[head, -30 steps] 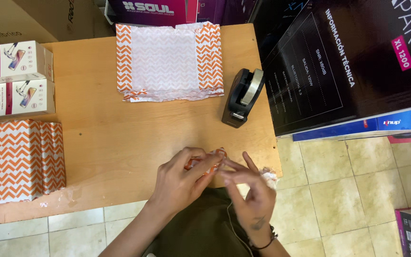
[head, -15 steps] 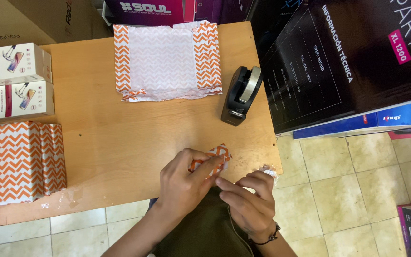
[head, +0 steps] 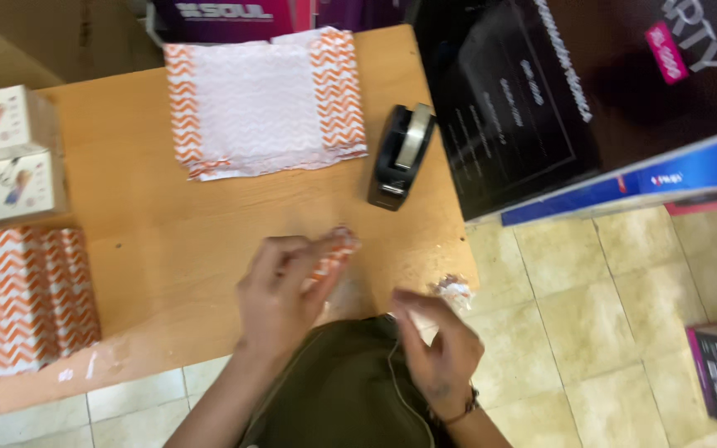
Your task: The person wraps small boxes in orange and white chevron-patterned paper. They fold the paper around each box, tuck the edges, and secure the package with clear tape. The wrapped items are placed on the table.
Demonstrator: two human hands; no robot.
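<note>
My left hand (head: pixel 280 290) pinches a small scrap of orange-and-white chevron paper (head: pixel 335 249) just above the front of the wooden table (head: pixel 209 216). My right hand (head: pixel 437 353) hovers lower, at the table's front right corner, fingers curled and blurred; whether it holds anything is unclear. A crumpled whitish scrap (head: pixel 454 290) lies on that corner beside it. A black tape dispenser (head: pixel 400 153) stands further back at the right edge.
A flat sheet of white and orange chevron wrapping paper (head: pixel 263 104) lies at the table's back. Wrapped chevron packages (head: pixel 22 303) and two small white boxes (head: pixel 6 162) sit at left. A large dark carton (head: pixel 591 91) stands to the right over tiled floor (head: pixel 616 332).
My hands have come apart: the left kept the chevron scrap and lifted slightly, the right dropped back toward the table's corner. The view has shifted and blurred.
</note>
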